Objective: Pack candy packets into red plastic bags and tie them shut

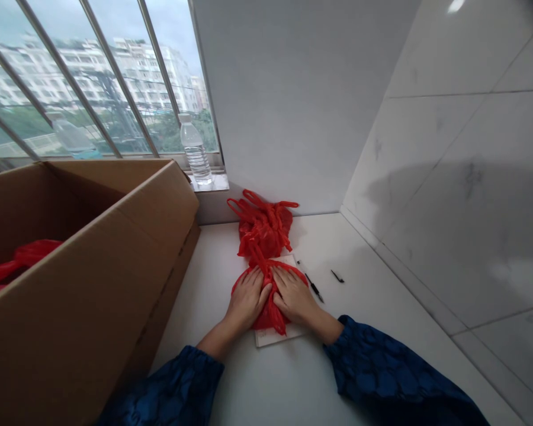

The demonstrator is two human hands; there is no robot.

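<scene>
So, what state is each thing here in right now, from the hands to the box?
Left hand: flat on the bag, fingers spread
Right hand: flat on the bag, fingers spread
Red plastic bag: pressed under both hands
White pad: lying under that bag
Second red plastic bag: knotted, handles loose
Cardboard box: open, flaps up
Red plastic: inside the box, partly hidden
Water bottle: upright, capped
Black pen: lying beside the pad
</scene>
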